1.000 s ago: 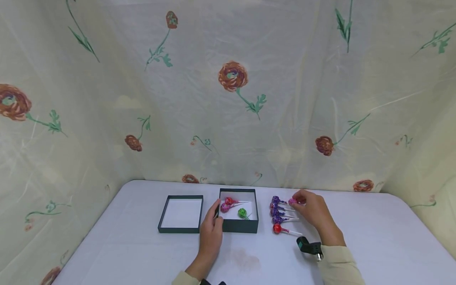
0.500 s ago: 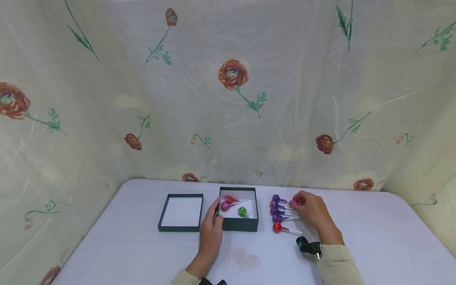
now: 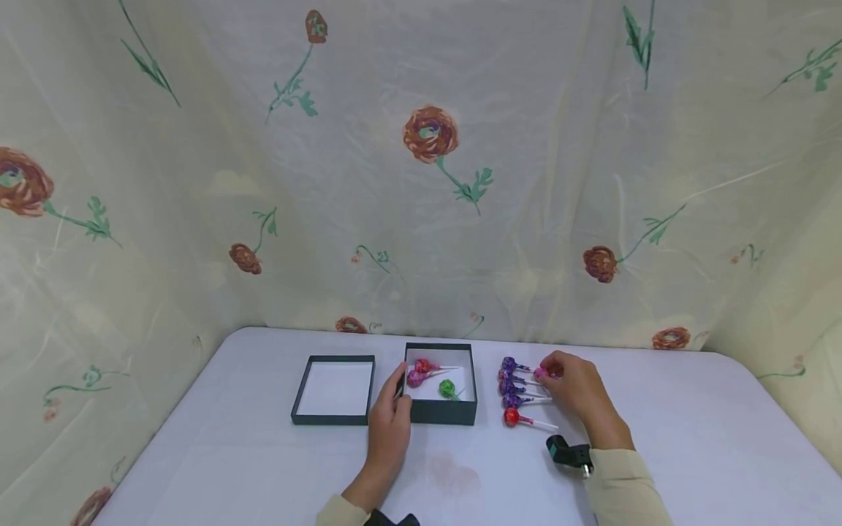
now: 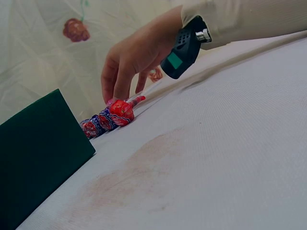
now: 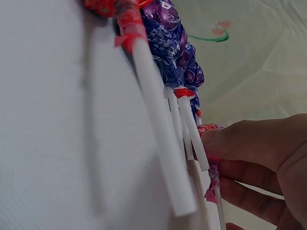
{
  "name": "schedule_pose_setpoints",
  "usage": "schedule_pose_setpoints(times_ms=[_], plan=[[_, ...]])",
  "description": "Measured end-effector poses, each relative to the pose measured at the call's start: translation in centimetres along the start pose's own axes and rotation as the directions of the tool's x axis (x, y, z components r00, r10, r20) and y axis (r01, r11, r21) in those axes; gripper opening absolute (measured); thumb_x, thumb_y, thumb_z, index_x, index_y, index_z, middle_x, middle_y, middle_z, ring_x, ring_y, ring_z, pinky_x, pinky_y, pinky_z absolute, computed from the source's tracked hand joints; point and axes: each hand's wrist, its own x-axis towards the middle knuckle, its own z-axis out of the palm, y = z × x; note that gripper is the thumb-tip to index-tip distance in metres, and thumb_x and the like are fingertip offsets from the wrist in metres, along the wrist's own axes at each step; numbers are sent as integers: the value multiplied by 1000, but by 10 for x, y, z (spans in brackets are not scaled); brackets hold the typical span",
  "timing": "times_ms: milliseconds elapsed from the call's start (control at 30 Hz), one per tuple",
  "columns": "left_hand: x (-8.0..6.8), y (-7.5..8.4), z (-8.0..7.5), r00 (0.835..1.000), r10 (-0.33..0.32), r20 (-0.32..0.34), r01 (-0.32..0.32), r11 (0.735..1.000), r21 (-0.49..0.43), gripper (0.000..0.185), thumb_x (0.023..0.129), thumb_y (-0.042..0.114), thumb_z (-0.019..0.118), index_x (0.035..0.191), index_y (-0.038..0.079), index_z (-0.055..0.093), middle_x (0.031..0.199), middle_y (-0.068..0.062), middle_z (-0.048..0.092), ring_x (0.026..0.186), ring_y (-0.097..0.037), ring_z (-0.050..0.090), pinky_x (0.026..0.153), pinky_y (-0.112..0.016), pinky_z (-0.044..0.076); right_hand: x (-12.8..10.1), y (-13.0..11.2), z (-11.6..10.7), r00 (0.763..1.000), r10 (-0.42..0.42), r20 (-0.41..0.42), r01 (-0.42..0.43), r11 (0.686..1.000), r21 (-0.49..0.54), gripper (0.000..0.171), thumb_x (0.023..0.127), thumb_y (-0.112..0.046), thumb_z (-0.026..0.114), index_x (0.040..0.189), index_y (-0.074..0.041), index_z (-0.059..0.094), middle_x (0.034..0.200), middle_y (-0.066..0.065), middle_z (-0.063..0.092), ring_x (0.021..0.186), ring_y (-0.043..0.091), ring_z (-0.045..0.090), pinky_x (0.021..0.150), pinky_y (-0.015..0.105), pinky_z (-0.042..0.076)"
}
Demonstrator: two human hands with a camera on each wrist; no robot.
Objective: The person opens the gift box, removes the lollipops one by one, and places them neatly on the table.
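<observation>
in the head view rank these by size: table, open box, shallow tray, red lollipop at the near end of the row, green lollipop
Largest to smallest:
1. Table
2. Open box and shallow tray: too alike to rank
3. Red lollipop
4. Green lollipop

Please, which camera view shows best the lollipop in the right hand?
The right wrist view: the lollipop appears largest there, with wrapper and stick visible, though the right hand partly covers it. The head view shows its pink head, small; the left wrist view, barely a pink bit.
</observation>
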Motion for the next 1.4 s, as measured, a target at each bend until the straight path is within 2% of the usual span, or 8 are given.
schedule_pose_setpoints(times_ms=[133,400,600,900,1033,1400], plan=[[1,1,0,1000,4,-2,-4,1000,4,51,95,5,45,144,19,45,149,0,43,130,-20,44,106,-46,40,1,-1,-1,1000,1,2,-1,1000,2,22,88,-12,68,108,-3,67,98,11,65,92,29,57,88,50,49],[1,1,0,1000,8,0,-8,1000,2,51,96,6,45,145,18,44,149,-2,42,137,-20,38,110,-48,33,1,-2,-2,1000,13,8,-13,1000,3,21,88,-10,67,109,-4,67,101,13,66,96,31,56,90,52,48],[1,1,-1,1000,11,2,-11,1000,-2,51,96,6,45,145,19,45,149,0,42,130,-18,43,106,-45,40,0,-3,-6,1000,12,10,-12,1000,3,23,89,-10,65,111,-2,66,106,16,65,102,35,55,92,55,46],[1,2,-1,1000,20,-8,-20,1000,-7,50,95,4,44,144,15,45,148,-2,44,131,-17,43,109,-45,36,0,-5,-10,1000,-23,-17,23,1000,1,26,88,-12,67,113,-2,66,108,17,66,105,37,56,92,56,46],[0,2,-1,1000,15,-4,-15,1000,-5,50,95,4,44,144,15,45,148,-2,44,136,-18,39,110,-46,33,0,-8,-10,999,-38,-25,38,999,-2,26,88,-12,68,112,-2,67,107,16,67,104,37,56,92,55,47],[0,2,-1,1000,6,0,-6,1000,-2,50,96,5,44,145,15,44,149,-2,43,138,-20,37,110,-47,33,-1,-30,-8,991,-125,-43,125,992,-13,24,89,-11,67,112,-3,67,106,15,67,102,35,59,90,52,50]])
